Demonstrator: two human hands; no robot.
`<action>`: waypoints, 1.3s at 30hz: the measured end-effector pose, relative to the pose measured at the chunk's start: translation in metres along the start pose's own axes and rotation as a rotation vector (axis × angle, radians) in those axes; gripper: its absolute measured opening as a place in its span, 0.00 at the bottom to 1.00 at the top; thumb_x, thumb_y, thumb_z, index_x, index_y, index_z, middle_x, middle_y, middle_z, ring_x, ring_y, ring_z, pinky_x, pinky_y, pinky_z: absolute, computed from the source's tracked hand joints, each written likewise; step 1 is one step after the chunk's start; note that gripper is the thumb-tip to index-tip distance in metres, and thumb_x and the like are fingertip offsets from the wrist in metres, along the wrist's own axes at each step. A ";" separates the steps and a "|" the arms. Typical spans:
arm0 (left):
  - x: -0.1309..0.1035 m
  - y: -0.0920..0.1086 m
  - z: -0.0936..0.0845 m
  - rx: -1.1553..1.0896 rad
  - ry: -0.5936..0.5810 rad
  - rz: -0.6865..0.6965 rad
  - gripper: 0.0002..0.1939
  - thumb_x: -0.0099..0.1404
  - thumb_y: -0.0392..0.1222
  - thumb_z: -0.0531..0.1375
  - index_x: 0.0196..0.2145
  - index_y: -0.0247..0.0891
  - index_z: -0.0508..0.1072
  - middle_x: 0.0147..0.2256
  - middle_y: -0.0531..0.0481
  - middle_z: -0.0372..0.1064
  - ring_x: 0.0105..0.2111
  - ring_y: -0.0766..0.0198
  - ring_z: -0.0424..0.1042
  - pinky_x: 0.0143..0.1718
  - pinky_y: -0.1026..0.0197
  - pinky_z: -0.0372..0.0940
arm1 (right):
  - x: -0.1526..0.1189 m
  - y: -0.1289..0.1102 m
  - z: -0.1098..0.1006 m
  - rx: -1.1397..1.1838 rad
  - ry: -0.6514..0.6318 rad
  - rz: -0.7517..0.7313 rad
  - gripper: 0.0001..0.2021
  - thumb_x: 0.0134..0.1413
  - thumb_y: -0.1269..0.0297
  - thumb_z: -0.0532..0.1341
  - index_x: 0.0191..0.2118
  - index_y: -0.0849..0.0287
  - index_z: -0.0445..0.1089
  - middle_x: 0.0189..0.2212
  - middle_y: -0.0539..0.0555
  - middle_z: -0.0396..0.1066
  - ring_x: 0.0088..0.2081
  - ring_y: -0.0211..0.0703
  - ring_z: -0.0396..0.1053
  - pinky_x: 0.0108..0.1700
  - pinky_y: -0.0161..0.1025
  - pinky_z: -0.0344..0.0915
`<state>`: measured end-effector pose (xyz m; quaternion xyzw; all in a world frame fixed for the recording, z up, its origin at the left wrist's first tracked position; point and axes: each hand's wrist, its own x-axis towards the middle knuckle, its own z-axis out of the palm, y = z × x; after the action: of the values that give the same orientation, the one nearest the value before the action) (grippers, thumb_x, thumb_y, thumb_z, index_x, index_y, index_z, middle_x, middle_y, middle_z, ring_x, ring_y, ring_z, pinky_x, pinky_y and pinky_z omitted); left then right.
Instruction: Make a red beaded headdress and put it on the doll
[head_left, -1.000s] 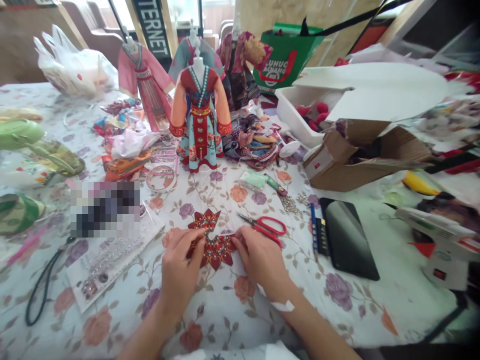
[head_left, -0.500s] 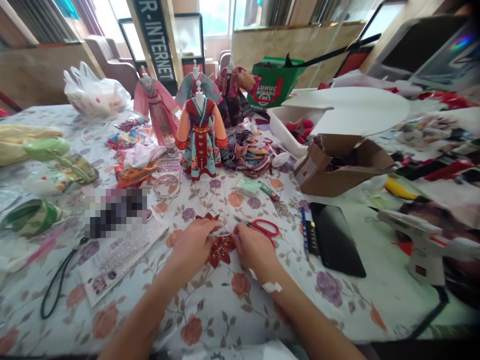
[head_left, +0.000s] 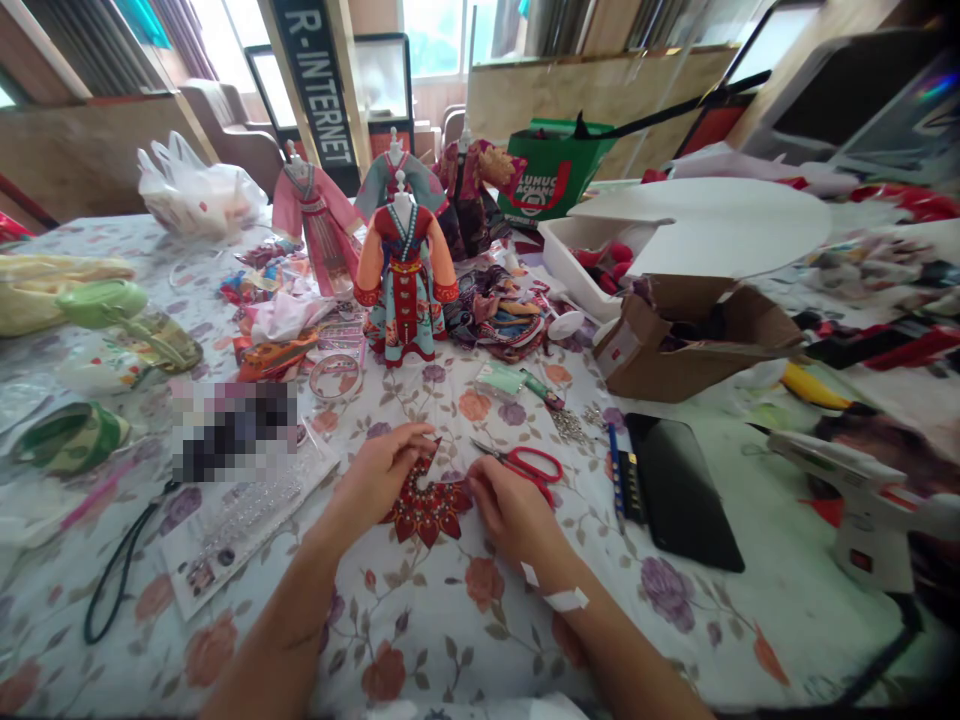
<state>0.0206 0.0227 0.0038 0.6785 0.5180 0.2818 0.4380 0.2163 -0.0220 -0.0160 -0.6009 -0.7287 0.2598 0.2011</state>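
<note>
A red, petal-edged doll collar (head_left: 426,512) with beads lies curved on the flowered tablecloth, its opening turned toward the upper right. My left hand (head_left: 381,478) pinches the collar's upper left end between thumb and fingers. At the opposite end, the fingertips of my right hand (head_left: 516,508) are closed on the collar's right edge. White tape pieces stick to my right wrist. Just beyond that hand lie red-handled scissors (head_left: 534,464), touched by neither hand. Facing me behind the collar stands a small dress form in a red and orange robe (head_left: 405,275).
Other dressed doll forms stand behind, including a pink robe (head_left: 319,225). To the right are a black tablet (head_left: 686,490), a glue gun (head_left: 847,490) and a cardboard box (head_left: 686,345). A bead sheet (head_left: 247,510) and tape roll (head_left: 335,374) lie left.
My left hand has shifted left and slightly down, and my right hand a little right. More of the collar shows between them. The camera view has shifted slightly.
</note>
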 end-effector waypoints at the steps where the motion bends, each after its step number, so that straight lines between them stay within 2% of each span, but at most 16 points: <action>1: 0.001 -0.001 -0.005 -0.007 0.043 0.004 0.17 0.63 0.35 0.51 0.49 0.39 0.68 0.42 0.48 0.75 0.43 0.61 0.73 0.49 0.56 0.63 | 0.000 0.000 0.000 0.005 -0.002 -0.001 0.06 0.60 0.69 0.51 0.34 0.58 0.62 0.26 0.52 0.70 0.29 0.42 0.68 0.31 0.34 0.57; 5: 0.001 0.000 -0.016 0.028 0.211 -0.037 0.16 0.62 0.38 0.54 0.48 0.39 0.69 0.40 0.48 0.75 0.41 0.59 0.73 0.47 0.55 0.64 | -0.001 0.000 0.000 0.010 -0.009 -0.009 0.06 0.60 0.69 0.50 0.34 0.58 0.62 0.26 0.53 0.70 0.29 0.43 0.68 0.32 0.35 0.58; 7: 0.000 0.003 -0.011 0.068 0.193 -0.019 0.14 0.61 0.37 0.55 0.45 0.39 0.70 0.38 0.48 0.75 0.40 0.60 0.73 0.47 0.55 0.64 | -0.001 0.000 -0.001 0.016 -0.004 -0.020 0.06 0.60 0.69 0.49 0.34 0.58 0.62 0.26 0.53 0.69 0.29 0.43 0.68 0.32 0.36 0.58; 11: -0.001 0.010 -0.001 0.092 0.086 0.052 0.12 0.61 0.35 0.55 0.43 0.40 0.71 0.37 0.49 0.75 0.39 0.61 0.73 0.45 0.58 0.64 | -0.003 -0.001 -0.001 0.043 0.004 -0.035 0.07 0.61 0.68 0.49 0.33 0.57 0.61 0.26 0.52 0.69 0.29 0.43 0.67 0.32 0.36 0.58; 16: -0.001 0.006 -0.016 0.055 0.253 -0.009 0.12 0.61 0.38 0.55 0.43 0.39 0.70 0.36 0.49 0.75 0.37 0.61 0.73 0.42 0.58 0.64 | -0.004 -0.001 -0.001 0.057 -0.006 -0.033 0.07 0.60 0.68 0.49 0.33 0.58 0.61 0.26 0.53 0.69 0.29 0.43 0.67 0.32 0.36 0.58; 18: -0.001 0.003 -0.021 0.034 0.275 -0.031 0.12 0.61 0.39 0.55 0.43 0.39 0.70 0.36 0.49 0.75 0.37 0.61 0.73 0.42 0.58 0.64 | -0.004 -0.001 -0.002 0.060 -0.008 -0.029 0.07 0.60 0.68 0.49 0.33 0.58 0.61 0.26 0.53 0.69 0.29 0.43 0.67 0.32 0.36 0.59; 25: -0.002 0.004 -0.008 0.005 0.096 0.018 0.12 0.62 0.36 0.54 0.44 0.39 0.69 0.37 0.48 0.76 0.40 0.61 0.73 0.46 0.58 0.63 | -0.003 -0.003 -0.004 0.096 0.006 -0.018 0.07 0.60 0.68 0.48 0.33 0.58 0.61 0.27 0.53 0.69 0.29 0.42 0.66 0.32 0.36 0.59; 39: -0.006 0.005 -0.003 0.029 0.020 -0.001 0.14 0.61 0.35 0.54 0.45 0.40 0.69 0.36 0.51 0.77 0.40 0.61 0.74 0.44 0.59 0.64 | -0.002 0.000 -0.001 0.108 0.036 -0.026 0.08 0.59 0.67 0.48 0.31 0.58 0.61 0.26 0.53 0.67 0.28 0.42 0.65 0.32 0.36 0.59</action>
<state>0.0185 0.0175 0.0101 0.6816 0.5268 0.2807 0.4232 0.2171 -0.0237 -0.0153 -0.5841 -0.7176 0.2854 0.2499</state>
